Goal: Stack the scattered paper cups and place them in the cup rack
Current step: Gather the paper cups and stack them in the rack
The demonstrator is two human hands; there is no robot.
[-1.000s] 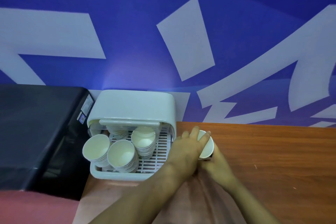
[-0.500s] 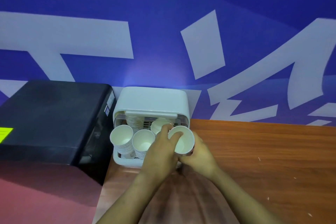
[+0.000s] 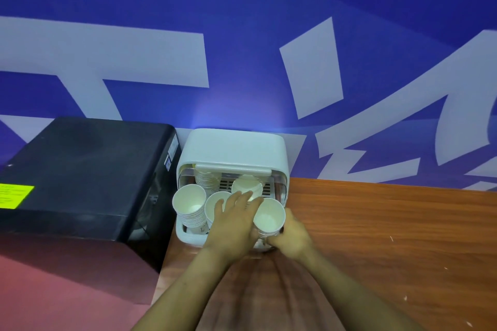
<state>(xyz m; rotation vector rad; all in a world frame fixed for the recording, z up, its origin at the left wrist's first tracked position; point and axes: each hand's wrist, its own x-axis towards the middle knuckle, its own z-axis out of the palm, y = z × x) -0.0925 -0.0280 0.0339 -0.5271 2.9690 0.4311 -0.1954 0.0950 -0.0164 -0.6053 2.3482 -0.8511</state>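
Head view: we held the cup stack (image 3: pixel 269 219) low in the right hand (image 3: pixel 291 239), fingers curled round its base, mouth tilted toward us, long axis leaning toward 11 o'clock. It sat at the cup rack (image 3: pixel 234 147)'s front right corner, about 11 o'clock from that hand. Left hand (image 3: pixel 234 219) lay flat, fingers straight, touching the stack's rim at 9 o'clock. Other stacks (image 3: pixel 189 205) filled the rack's left. Wooden table (image 3: pixel 390 223), blue wall (image 3: pixel 242 21) behind, black box (image 3: pixel 80 169) at left.
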